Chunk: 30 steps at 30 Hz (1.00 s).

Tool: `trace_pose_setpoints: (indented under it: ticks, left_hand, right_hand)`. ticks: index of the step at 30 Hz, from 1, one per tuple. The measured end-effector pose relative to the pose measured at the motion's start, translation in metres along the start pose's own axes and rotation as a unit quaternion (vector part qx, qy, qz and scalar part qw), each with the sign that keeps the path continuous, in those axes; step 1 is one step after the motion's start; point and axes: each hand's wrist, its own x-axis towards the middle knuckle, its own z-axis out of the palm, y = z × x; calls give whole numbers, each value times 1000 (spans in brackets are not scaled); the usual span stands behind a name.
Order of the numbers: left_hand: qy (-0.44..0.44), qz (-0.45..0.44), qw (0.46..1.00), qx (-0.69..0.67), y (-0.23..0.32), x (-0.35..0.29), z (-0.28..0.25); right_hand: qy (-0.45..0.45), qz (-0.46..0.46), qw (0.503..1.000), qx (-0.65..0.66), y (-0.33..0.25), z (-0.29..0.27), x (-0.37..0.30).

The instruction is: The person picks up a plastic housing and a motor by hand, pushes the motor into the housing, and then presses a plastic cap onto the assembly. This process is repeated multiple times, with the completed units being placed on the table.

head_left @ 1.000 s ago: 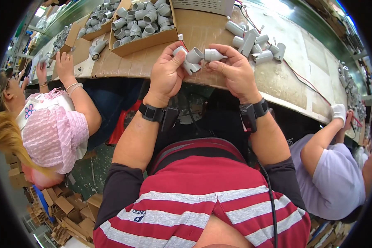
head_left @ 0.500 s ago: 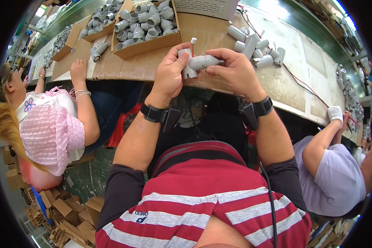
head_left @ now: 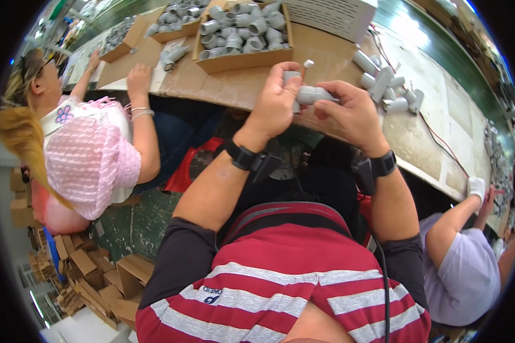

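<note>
Between my hands, just over the table's near edge, is a grey plastic assembly: a short tube in the left hand and a rounded elbow fitting [head_left: 311,95] pointing right. My left hand [head_left: 273,106] is closed round the tube, fingers behind it and thumb in front. A thin wire with a small white connector [head_left: 309,63] sticks up above the tube. My right hand [head_left: 353,111] pinches the right end of the elbow fitting between thumb and fingers; its fingertips partly hide that end.
Ahead, a cardboard box [head_left: 247,60] holds many grey elbow fittings; a perforated white metal case [head_left: 333,16] stands beside it. Grey tubes with wires [head_left: 381,86] lie at right on the worktable [head_left: 429,123]. Co-workers sit left, in a pink top [head_left: 86,163], and right, in lilac [head_left: 460,268].
The whole view has swung, so the table, boxes and hands sit farther right in the picture. The assembly has turned slightly, and my left hand covers more of the tube. Both hands keep their hold.
</note>
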Motion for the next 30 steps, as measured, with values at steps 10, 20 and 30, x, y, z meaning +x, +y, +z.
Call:
trace_pose_setpoints:
  ticks: [10, 20, 30]
  left_hand:
    - [111, 127, 962, 213, 9, -27, -16]
    - [265, 92, 929, 241, 15, -64, -13]
    - [294, 242, 874, 301, 8, -84, -71]
  right_hand:
    - [-57, -70, 976, -197, -20, 50, 10]
    - [18, -137, 863, -485, -17, 94, 14]
    - [-88, -58, 892, -439, -10, 125, 37]
